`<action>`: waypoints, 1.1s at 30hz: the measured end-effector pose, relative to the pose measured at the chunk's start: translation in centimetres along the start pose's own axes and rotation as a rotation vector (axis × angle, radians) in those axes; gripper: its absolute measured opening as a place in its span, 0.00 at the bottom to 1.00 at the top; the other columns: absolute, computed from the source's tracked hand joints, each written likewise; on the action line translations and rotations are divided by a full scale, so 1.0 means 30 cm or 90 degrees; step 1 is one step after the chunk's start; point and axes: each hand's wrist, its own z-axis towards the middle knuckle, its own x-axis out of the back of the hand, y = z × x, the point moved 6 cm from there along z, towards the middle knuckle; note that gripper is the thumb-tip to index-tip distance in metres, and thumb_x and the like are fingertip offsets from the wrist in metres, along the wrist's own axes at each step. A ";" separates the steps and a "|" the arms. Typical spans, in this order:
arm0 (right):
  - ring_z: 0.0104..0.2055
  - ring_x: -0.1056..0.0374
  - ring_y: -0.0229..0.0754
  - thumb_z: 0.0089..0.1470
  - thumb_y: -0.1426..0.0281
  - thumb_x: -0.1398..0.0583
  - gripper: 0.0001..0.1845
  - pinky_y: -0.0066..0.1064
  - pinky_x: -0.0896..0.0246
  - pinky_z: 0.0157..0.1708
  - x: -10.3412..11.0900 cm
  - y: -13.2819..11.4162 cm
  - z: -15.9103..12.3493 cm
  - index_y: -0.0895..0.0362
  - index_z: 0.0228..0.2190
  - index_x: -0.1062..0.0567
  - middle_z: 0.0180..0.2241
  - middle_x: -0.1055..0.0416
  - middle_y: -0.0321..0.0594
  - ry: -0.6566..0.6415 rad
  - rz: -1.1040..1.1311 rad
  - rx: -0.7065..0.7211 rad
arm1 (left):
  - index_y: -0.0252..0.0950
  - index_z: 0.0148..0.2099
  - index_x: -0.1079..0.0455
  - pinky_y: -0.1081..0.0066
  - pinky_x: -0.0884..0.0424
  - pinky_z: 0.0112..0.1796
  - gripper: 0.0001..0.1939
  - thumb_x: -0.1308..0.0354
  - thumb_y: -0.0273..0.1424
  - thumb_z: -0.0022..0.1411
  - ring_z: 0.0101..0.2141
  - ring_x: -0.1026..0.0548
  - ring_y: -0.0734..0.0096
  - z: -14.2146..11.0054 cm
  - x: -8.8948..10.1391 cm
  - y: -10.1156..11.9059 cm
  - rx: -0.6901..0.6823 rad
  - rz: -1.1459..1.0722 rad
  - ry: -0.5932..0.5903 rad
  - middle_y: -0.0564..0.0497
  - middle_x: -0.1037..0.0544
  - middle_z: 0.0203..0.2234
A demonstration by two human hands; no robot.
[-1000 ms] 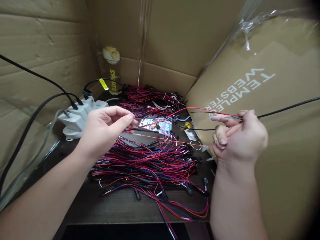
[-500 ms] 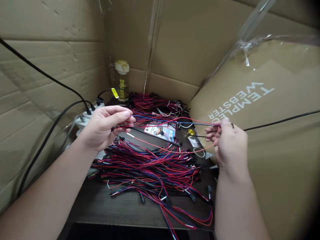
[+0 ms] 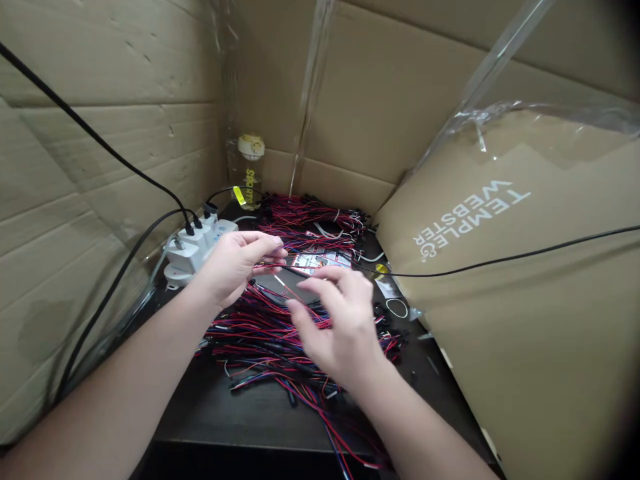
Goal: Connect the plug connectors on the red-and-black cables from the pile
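Observation:
My left hand (image 3: 245,263) pinches a few thin wires (image 3: 295,257) between thumb and fingers, above the dark table. The wires run off to the right, and much of their length is hard to make out. My right hand (image 3: 340,317) is lower and to the right, thumb and fingers spread, with nothing visible in its grasp. Below both hands lies a heap of red, blue and black wire harnesses (image 3: 260,327), partly covered by my right hand. Beyond it, a second bundle of harnesses (image 3: 300,212) lies at the back.
At the left stands a white power strip (image 3: 187,250) with black plugs and cables. A printed card (image 3: 304,263) lies between the heaps. Back left is a clear bottle (image 3: 251,148) with a pale lid. Cardboard walls (image 3: 490,300) enclose the table, and a black cable (image 3: 465,268) crosses at right.
My right hand has let go of the wires, opened, and moved left and down towards my left hand. My left hand still pinches its wires. The view has shifted slightly.

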 end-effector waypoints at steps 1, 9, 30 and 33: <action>0.47 0.28 0.49 0.62 0.64 0.34 0.10 0.45 0.37 0.50 -0.037 -0.016 -0.008 0.57 0.42 0.21 0.43 0.24 0.46 -0.029 -0.009 -0.002 | 0.33 0.30 0.20 0.81 0.25 0.28 0.11 0.26 0.36 0.53 0.27 0.21 0.77 -0.003 -0.006 -0.002 0.000 -0.003 0.001 0.49 0.18 0.26; 0.38 0.28 0.44 0.67 0.67 0.37 0.07 0.42 0.43 0.44 -0.108 -0.008 -0.010 0.56 0.36 0.20 0.32 0.21 0.37 -0.012 -0.068 -0.003 | 0.33 0.30 0.21 0.81 0.26 0.27 0.10 0.28 0.35 0.55 0.27 0.21 0.76 -0.037 -0.056 -0.018 0.000 0.009 -0.029 0.50 0.18 0.25; 0.52 0.25 0.49 0.61 0.66 0.34 0.05 0.49 0.29 0.53 0.059 0.325 0.031 0.53 0.36 0.16 0.49 0.22 0.47 -0.136 0.100 -0.086 | 0.37 0.21 0.37 0.80 0.44 0.16 0.19 0.30 0.34 0.52 0.19 0.38 0.82 -0.018 0.150 0.174 -0.020 -0.216 0.133 0.57 0.34 0.14; 0.54 0.24 0.48 0.61 0.65 0.34 0.06 0.47 0.31 0.56 0.027 0.349 0.017 0.53 0.34 0.16 0.51 0.22 0.47 -0.210 0.184 -0.132 | 0.35 0.19 0.43 0.80 0.46 0.17 0.23 0.30 0.31 0.53 0.19 0.40 0.83 -0.028 0.142 0.187 -0.030 -0.285 0.119 0.58 0.34 0.13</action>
